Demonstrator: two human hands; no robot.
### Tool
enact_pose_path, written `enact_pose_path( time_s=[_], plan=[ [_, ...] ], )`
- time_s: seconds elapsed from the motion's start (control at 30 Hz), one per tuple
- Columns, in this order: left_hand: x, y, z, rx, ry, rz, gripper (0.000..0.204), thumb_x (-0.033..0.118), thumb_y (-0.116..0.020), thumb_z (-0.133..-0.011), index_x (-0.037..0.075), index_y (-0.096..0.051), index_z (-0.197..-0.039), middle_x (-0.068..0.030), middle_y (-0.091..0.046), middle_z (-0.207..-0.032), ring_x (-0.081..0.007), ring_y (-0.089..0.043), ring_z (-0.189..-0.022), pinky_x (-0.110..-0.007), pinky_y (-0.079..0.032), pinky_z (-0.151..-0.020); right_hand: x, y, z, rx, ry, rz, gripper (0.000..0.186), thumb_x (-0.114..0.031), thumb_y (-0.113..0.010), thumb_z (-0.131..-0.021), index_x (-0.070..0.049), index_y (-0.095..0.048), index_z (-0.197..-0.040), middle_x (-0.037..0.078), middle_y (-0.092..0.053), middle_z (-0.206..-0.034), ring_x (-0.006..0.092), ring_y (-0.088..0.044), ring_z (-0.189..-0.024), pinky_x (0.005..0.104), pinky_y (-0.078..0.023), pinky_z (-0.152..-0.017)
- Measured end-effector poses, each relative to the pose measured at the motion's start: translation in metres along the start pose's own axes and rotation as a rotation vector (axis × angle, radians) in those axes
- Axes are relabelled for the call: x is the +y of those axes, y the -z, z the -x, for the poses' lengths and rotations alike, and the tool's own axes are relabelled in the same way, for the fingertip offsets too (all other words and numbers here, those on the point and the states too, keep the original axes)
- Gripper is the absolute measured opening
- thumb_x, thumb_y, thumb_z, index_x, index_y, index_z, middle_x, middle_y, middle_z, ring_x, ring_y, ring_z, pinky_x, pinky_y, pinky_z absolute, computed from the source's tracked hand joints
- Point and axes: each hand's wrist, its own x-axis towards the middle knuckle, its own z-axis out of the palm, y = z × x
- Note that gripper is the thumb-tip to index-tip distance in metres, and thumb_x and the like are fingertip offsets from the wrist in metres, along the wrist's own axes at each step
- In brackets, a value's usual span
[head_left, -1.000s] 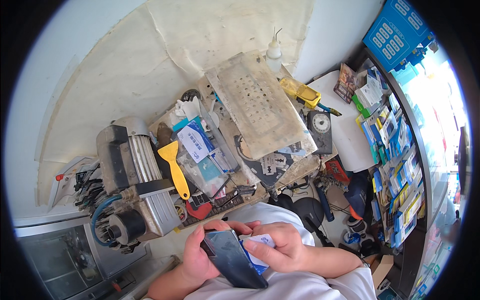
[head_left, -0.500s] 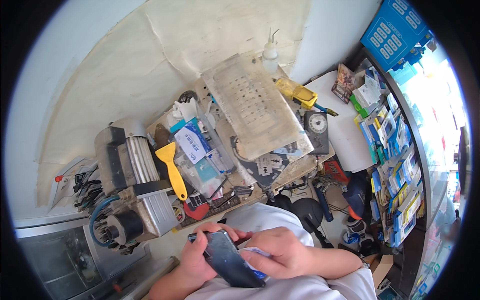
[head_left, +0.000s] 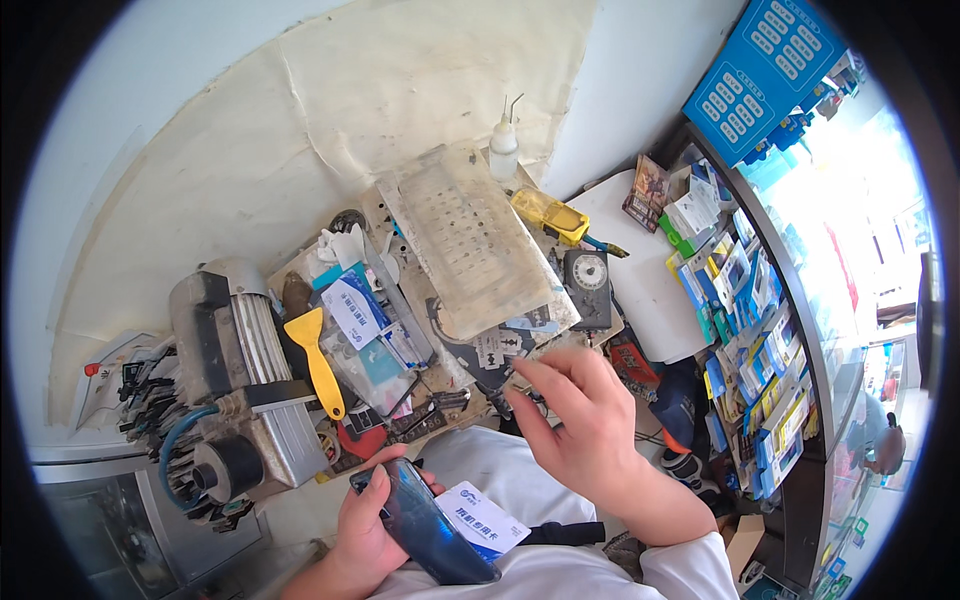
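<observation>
Left fingers (head_left: 376, 487) grasp a dark phone (head_left: 432, 530); right fingers (head_left: 562, 385) are parted, nothing visible between them.
Right of the left fingers, nearer the body than the right ones, a white-and-blue card (head_left: 486, 520) juts from the phone's side, in a seam or behind, I cannot tell. With the right hand off it, a steady left grip keeping the card flat should serve best. Just beyond the right fingertips lies a notched metal piece (head_left: 488, 352).
</observation>
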Motion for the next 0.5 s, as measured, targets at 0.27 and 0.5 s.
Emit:
enact_pose_path(
  time_s=[0.27, 0.5],
  plan=[
    [0.001, 0.004, 0.000, 0.002, 0.000, 0.060, 0.042, 0.030, -0.062, -0.100, 0.012, -0.050, -0.137, -0.0218, -0.067, -0.112, -0.0396, -0.066, -0.107, -0.057, -0.052, -0.096, -0.007, -0.022, -0.020, -0.024, 0.128, 0.259, 0.037, -0.010, -0.080, -0.074, -0.005, -0.071, -0.110, 0.004, -0.072, -0.108, 0.0202, -0.061, -0.078, 0.0319, -0.052, -0.067],
    [0.003, 0.000, 0.002, 0.030, 0.021, 0.057, 0.043, 0.028, -0.063, -0.100, 0.009, -0.051, -0.136, -0.0229, -0.067, -0.112, -0.0405, -0.065, -0.108, -0.057, -0.051, -0.097, -0.002, -0.005, -0.019, 0.027, 0.194, 0.153, 0.033, 0.000, -0.076, -0.075, -0.003, -0.071, -0.107, 0.007, -0.075, -0.094, 0.0196, -0.063, -0.066, 0.0301, -0.052, -0.061]
  ],
)
